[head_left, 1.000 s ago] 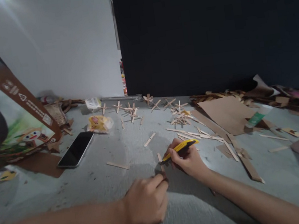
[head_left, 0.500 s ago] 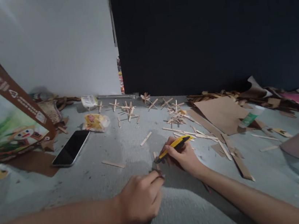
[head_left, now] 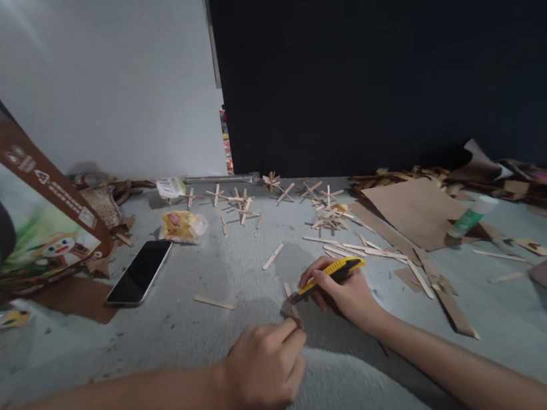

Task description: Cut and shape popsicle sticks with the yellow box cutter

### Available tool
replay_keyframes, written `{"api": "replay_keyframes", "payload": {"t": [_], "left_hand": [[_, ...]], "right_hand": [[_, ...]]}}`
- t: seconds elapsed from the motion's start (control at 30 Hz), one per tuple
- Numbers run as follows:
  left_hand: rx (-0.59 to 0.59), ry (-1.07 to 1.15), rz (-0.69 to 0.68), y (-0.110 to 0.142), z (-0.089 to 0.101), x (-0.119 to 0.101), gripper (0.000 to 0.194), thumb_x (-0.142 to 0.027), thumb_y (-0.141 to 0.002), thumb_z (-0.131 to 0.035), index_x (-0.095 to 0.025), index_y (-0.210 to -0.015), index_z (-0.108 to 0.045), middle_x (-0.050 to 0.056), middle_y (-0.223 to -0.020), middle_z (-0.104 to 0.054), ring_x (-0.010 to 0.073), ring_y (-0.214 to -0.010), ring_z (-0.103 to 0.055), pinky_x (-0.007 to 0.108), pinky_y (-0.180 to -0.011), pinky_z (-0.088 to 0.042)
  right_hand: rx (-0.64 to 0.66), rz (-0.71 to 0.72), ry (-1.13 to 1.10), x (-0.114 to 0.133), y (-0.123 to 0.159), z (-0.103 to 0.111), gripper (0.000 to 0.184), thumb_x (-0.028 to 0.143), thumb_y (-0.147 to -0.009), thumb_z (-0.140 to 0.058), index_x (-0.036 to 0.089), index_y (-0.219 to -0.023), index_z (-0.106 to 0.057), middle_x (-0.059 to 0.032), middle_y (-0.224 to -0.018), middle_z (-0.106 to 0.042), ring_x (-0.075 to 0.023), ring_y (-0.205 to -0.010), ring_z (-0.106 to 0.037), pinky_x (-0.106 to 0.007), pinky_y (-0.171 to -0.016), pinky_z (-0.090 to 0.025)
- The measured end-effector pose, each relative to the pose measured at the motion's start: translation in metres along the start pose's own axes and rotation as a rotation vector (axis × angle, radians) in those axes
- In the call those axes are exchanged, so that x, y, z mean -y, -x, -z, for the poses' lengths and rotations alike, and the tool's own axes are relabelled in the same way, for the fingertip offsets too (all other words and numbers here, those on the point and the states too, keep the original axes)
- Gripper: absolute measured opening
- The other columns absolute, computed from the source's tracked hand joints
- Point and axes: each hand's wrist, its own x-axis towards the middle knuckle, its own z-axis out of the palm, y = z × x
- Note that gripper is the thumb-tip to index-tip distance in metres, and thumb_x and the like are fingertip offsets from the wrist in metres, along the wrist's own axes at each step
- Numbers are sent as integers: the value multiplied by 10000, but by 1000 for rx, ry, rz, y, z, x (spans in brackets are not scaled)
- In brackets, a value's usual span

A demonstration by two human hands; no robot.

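Observation:
My right hand [head_left: 346,296] is closed around a yellow and black utility knife [head_left: 330,272], its tip down on a small wooden stick [head_left: 291,298] lying on the grey surface. My left hand [head_left: 267,366] is curled, with its fingertips pressed on the near end of the same stick. Both forearms rest low on the surface.
A black phone [head_left: 138,272] lies to the left, beside a tilted printed carton [head_left: 11,206]. Loose wooden sticks [head_left: 233,203] and glued crosses are scattered beyond my hands. Brown cardboard pieces [head_left: 418,209] and scraps lie right. A yellow wrapper [head_left: 183,225] lies behind the phone.
Both hands keep their grip on the knife and the stick. The knife has shifted only slightly along the stick, and the view has wobbled a little.

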Motion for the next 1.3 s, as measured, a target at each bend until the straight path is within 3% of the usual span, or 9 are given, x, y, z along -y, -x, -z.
{"api": "replay_keyframes", "payload": {"t": [0.2, 0.33, 0.47, 0.53, 0.7, 0.83, 1.03, 1.2, 1.3], "left_hand": [[-33, -8, -43, -3, 3, -1, 239, -105, -970, -479, -151, -921, -708, 112, -956, -704, 206, -808, -664, 302, -694, -569], [26, -118, -65, -3, 6, -5, 239, -101, -957, -498, -140, -929, -732, 122, -922, -731, 216, -728, -659, 309, -607, -537], [138, -249, 104, -4, 6, -10, 354, -128, -955, -530, -70, -1248, -721, 221, -1228, -764, 253, -780, -730, 336, -593, -564], [158, -242, 170, -4, 5, -10, 431, -136, -958, -513, -48, -1345, -682, 248, -1280, -753, 278, -826, -759, 359, -623, -595], [91, -120, 237, -8, 3, -8, 422, -162, -976, -447, -59, -1309, -685, 235, -1161, -782, 322, -867, -774, 433, -697, -637], [100, -117, 280, -11, 5, -9, 351, -173, -969, -452, -87, -1207, -695, 197, -1064, -792, 306, -822, -769, 419, -698, -630], [119, -130, 310, -13, 7, -11, 430, -193, -984, -452, -34, -1335, -644, 261, -1276, -755, 340, -920, -793, 450, -730, -648], [93, -70, 321, -9, 4, -8, 428, -213, -1007, -444, -65, -1347, -659, 282, -1425, -683, 322, -912, -790, 444, -748, -643], [121, -104, 326, -10, 5, -9, 450, -211, -1001, -451, -72, -1385, -641, 275, -1511, -631, 307, -921, -789, 429, -758, -639]], "right_hand": [[-30, 20, 5, -3, 1, 1, 457, 592, -969, -655, 190, -765, -736, -22, -614, -687, -95, -369, -460, -239, -403, -332], [-50, 22, 4, -2, 3, 0, 473, 620, -961, -666, 191, -776, -735, -49, -730, -745, -91, -402, -470, -237, -407, -362], [-41, 93, 18, 0, 6, -2, 441, 612, -985, -661, 204, -854, -766, -73, -869, -785, -98, -440, -502, -246, -418, -403], [-18, 141, 46, 2, 7, -3, 396, 574, -1000, -668, 212, -887, -780, -74, -891, -789, -102, -456, -517, -252, -436, -425], [1, 169, 126, 5, 7, -4, 359, 549, -1017, -669, 221, -943, -794, -55, -813, -758, -119, -488, -546, -261, -472, -455], [-21, 217, 140, 5, 5, -5, 354, 537, -1027, -663, 223, -900, -766, -86, -1005, -765, -117, -544, -582, -267, -506, -498], [-56, 252, 167, 5, 2, -3, 364, 539, -1033, -647, 236, -842, -712, -58, -909, -717, -127, -514, -586, -280, -478, -494], [-14, 414, 401, 10, -6, 9, 381, 496, -1025, -649, 254, -731, -662, -56, -821, -727, -178, -685, -680, -312, -659, -561], [-14, 405, 430, 7, -10, 14, 432, 496, -1013, -653, 252, -666, -569, -40, -776, -704, -175, -684, -660, -314, -678, -543]]}}
